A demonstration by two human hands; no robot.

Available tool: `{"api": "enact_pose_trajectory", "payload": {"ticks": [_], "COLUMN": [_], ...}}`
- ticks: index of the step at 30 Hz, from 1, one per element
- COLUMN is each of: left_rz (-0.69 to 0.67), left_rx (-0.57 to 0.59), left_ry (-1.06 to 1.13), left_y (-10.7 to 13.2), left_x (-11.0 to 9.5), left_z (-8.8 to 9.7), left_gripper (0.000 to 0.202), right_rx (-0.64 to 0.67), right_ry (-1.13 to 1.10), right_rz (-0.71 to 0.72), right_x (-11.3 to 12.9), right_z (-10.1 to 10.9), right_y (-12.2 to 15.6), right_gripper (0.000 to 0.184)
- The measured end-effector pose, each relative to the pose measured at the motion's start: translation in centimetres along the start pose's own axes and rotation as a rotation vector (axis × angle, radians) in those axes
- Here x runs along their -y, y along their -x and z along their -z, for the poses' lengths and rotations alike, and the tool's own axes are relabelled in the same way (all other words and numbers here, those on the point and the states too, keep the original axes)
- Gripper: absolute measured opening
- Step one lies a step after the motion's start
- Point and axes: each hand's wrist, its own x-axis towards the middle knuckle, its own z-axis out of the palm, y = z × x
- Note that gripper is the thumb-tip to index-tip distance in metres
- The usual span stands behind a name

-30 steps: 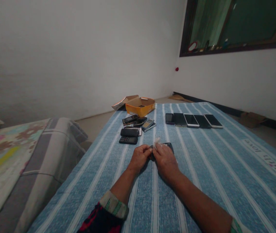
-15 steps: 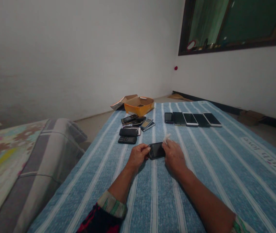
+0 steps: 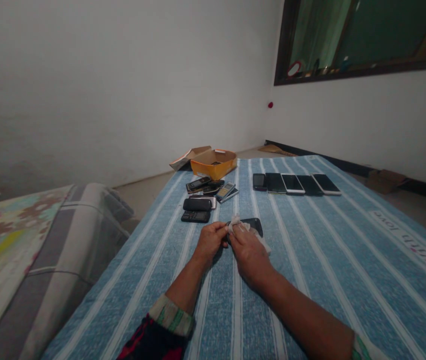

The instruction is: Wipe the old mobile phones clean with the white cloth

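Observation:
A black phone (image 3: pixel 252 225) lies on the blue striped sheet (image 3: pixel 310 260) in front of me. My left hand (image 3: pixel 210 240) pinches its left end, fingers closed. My right hand (image 3: pixel 248 252) presses a small white cloth (image 3: pixel 238 226) onto the phone's left part, fingers closed on the cloth. A pile of several old keypad phones (image 3: pixel 201 200) lies just beyond my left hand. A row of several smartphones (image 3: pixel 295 183) lies side by side further back on the right.
An open orange cardboard box (image 3: pixel 213 163) sits at the sheet's far edge near the white wall. A folded grey and patterned blanket (image 3: pixel 48 250) lies to the left. A dark-framed window (image 3: pixel 359 40) is at upper right.
My right hand slid from the phone's right end to its left part, now pressing the cloth on the screen. The left hand stayed at the phone's left end.

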Motion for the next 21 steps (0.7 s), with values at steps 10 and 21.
{"api": "enact_pose_trajectory", "payload": {"ticks": [10,21], "left_rz": [0.019,0.038], "left_rx": [-0.066,-0.131], "left_ry": [-0.008,-0.037], "left_y": [-0.7,-0.8], "left_x": [0.5,0.5], "left_z": [-0.1,-0.2], "left_gripper": [0.021,0.015], "right_rx": [0.089,0.184], "right_ry": [0.049,0.059], "right_rz": [-0.026,-0.283], "right_x": [1.3,-1.3], "right_z": [-0.1,2.7], "right_y": [0.3,-1.0], "right_gripper": [0.048,0.044]}}
